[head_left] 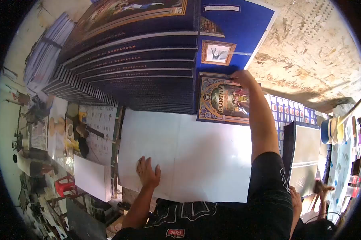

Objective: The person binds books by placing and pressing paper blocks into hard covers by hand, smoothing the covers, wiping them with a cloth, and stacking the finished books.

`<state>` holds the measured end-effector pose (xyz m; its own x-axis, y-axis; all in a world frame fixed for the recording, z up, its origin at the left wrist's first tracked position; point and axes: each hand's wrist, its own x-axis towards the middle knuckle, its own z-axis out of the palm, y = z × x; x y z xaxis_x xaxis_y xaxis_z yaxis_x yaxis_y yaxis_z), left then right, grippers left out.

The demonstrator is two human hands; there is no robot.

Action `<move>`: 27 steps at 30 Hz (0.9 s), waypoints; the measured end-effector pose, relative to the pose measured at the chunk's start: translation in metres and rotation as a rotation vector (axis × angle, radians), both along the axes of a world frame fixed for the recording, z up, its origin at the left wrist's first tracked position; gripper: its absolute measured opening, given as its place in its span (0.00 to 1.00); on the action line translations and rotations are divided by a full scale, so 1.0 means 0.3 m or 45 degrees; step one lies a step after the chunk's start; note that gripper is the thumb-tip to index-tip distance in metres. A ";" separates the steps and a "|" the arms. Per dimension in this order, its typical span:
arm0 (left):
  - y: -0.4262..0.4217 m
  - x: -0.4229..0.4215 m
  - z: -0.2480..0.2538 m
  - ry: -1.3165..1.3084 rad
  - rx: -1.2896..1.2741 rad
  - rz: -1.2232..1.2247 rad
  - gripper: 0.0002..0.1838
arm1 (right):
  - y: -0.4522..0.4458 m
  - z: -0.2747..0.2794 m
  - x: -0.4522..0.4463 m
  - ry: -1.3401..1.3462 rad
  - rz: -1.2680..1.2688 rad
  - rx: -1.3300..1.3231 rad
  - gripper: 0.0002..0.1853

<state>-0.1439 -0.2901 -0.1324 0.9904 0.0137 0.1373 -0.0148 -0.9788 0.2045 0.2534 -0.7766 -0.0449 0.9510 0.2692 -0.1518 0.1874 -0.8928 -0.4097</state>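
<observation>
My left hand (149,174) lies flat with its fingers apart on a large white sheet (204,160) in front of me. With my right arm stretched forward, my right hand (244,79) has its fingers curled at the far edge of a hardcover book (218,100) with an ornate gold-framed cover reading "DRAVATALA". My forearm hides the book's right part. A tall stack of dark blue hardcover books (148,90) rises just left of it. Behind it is a blue printed sheet (248,24) with a framed picture.
A stack of white boards (91,178) stands at lower left, near a red stool (65,186). At right are a dark-edged stack with a beige top (305,156) and a roll of tape (326,131). Another person's hand (295,200) shows at lower right. A stained wall (308,52) borders the back.
</observation>
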 end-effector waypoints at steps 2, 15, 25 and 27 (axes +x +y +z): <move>0.003 0.007 0.005 0.028 0.014 0.002 0.30 | 0.049 -0.010 -0.061 -0.105 -0.198 0.112 0.18; -0.009 0.009 0.012 -0.063 0.033 -0.040 0.29 | 0.154 -0.005 -0.455 -0.064 0.305 -0.364 0.62; -0.003 -0.003 0.034 -0.145 -0.037 -0.117 0.30 | 0.219 -0.007 -0.469 -0.092 0.050 -0.391 0.63; 0.012 -0.009 0.011 -0.151 -0.034 -0.122 0.30 | 0.259 -0.010 -0.540 -0.157 -0.058 -0.474 0.60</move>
<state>-0.1468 -0.2865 -0.1290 0.9642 -0.0747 0.2544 -0.1334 -0.9660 0.2217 0.0914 -0.6989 -0.0478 0.9780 0.1744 -0.1147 0.1717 -0.9846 -0.0333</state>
